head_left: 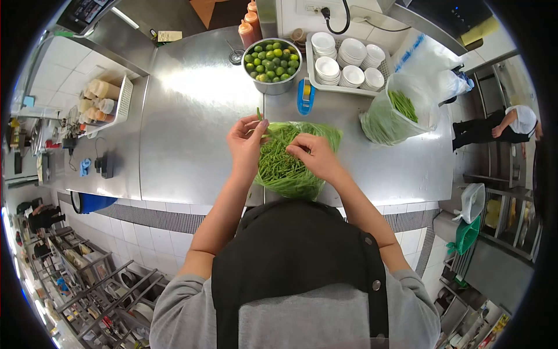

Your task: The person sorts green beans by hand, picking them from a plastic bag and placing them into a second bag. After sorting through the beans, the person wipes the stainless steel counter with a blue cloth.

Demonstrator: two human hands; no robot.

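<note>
A clear plastic bag (333, 135) full of thin green beans (282, 166) lies open on the steel counter in front of me. Over its left side, my left hand (247, 138) pinches a green bean (259, 114), whose tip sticks up above the fingers. My right hand (311, 152) is over the right part of the beans, its thumb and fingers pressed together; what they hold, if anything, is too small to name. At the right of the counter stands a clear bag-lined container (378, 121) with more green beans (403, 106) inside.
Behind the bag are a metal pot (273, 87) of green limes, a blue tape dispenser (306, 97) and a white tray (344, 88) with stacked small bowls. Orange bottles (246, 34) stand further back. A person (514, 123) is at the far right.
</note>
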